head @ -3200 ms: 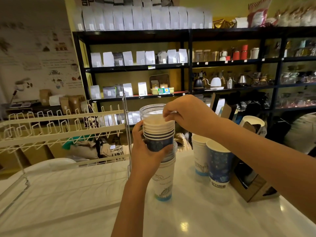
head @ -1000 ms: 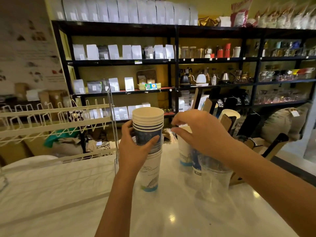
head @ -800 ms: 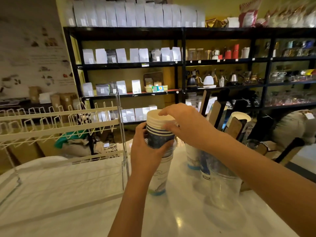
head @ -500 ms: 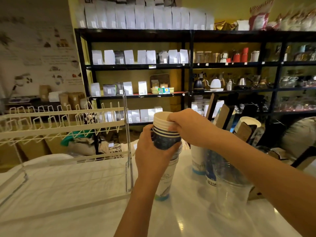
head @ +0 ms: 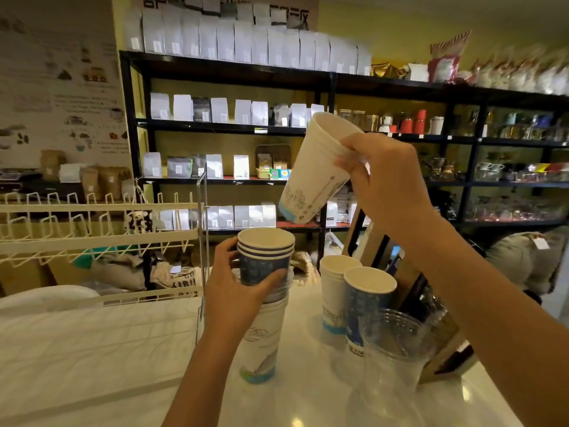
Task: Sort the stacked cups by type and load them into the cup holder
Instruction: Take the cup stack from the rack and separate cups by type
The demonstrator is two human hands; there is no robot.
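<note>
Surface [head: 308, 392]: white, carrying the sorted cups; wire rack [head: 98, 232] at 9 o'clock.
Mixed stack [head: 261, 303]: centre, upright; light, tall, likely tippy, so brace it mid-height.
White cup [head: 314, 171]: airborne at 1 o'clock, tilted; thin paper, crushable, best pinched near the stiff rim.
White pile [head: 334, 291], blue pile [head: 366, 312], clear cups [head: 397, 343]: 4 o'clock.
Left hand [head: 237, 291]: grip wrapped around the stack's blue cups.
Right hand [head: 385, 180]: raised, grip pinching the white cup's rim.
</note>
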